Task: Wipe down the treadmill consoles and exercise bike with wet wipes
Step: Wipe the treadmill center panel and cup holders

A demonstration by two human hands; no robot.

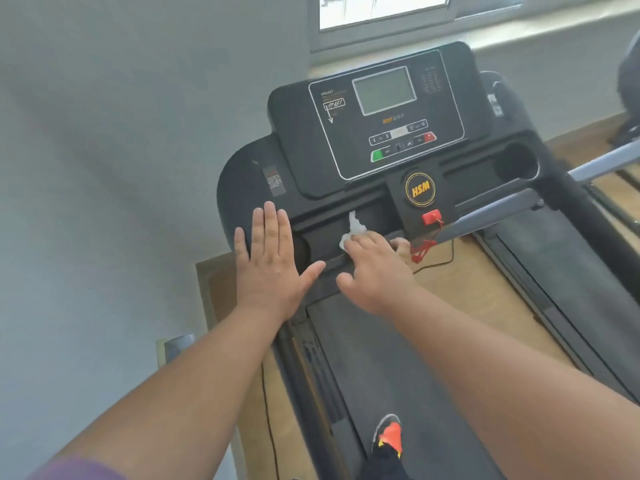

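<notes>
- Bare forearms fill the bottom of the shot, with a bit of purple sleeve (79, 469) at the lower left corner.
- Down by the bottom edge there's a dark shoe (389, 441) with an orange and yellow toe patch, standing on the matte black treadmill belt (363, 358).
- Left hand (272, 261) is flat and spread wide, fingers straight, thumb sticking out to the side. It's over the left end of the treadmill console (374, 133), by the round cup holder there. Can't tell if the palm actually presses down or just floats above it.
- Right hand (375, 268) has its fingers curled down onto a crumpled white wet wipe (353, 228), pressing it into the shallow tray along the console's lower edge. The wipe bunches up and pokes out past the fingertips, so it's right under the right hand and just beside the left one.
- Console is all smooth black plastic with rounded corners, a white outline around the control panel, and a pale grey rectangular LCD screen (384, 90) in the middle.
- Buttons sit below the screen, a green one (376, 155) at the left and a red one (429, 136) at the right.
- Round yellow HSM logo (420, 188) sits below those, and under it a red safety key (431, 217) with a red cord dangling.
- Grey metal handrail (498, 213) runs off to the right, wood-look floor (485, 289) underneath, plain grey wall (121, 133) on the left.
</notes>
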